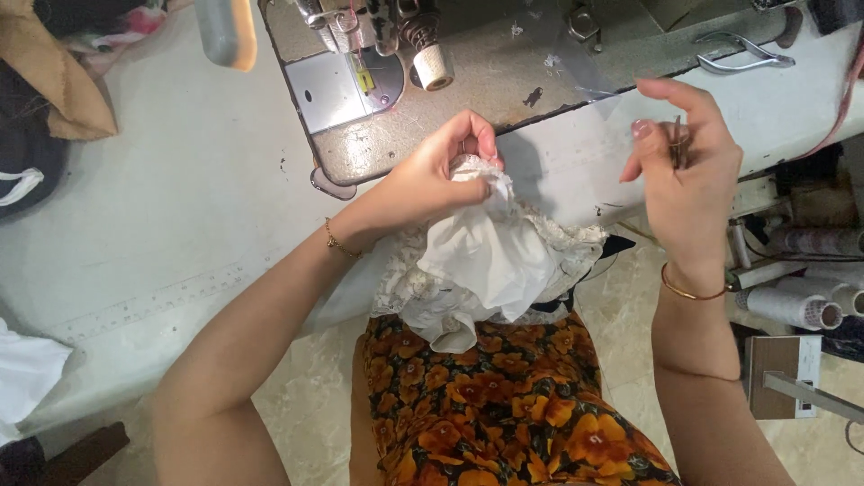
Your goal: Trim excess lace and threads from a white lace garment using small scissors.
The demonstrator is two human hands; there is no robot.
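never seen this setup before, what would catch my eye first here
First, the white fabric with lace trim bunched in the middle, pinched by the left hand at the table edge. The right hand is raised beside it, holding a small dark tool. Behind them sits the sewing machine on the white table, and the orange flowered dress fills the bottom.

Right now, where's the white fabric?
Head view, centre: the white fabric is bunched in the left hand, over the lap, just below the sewing machine bed.
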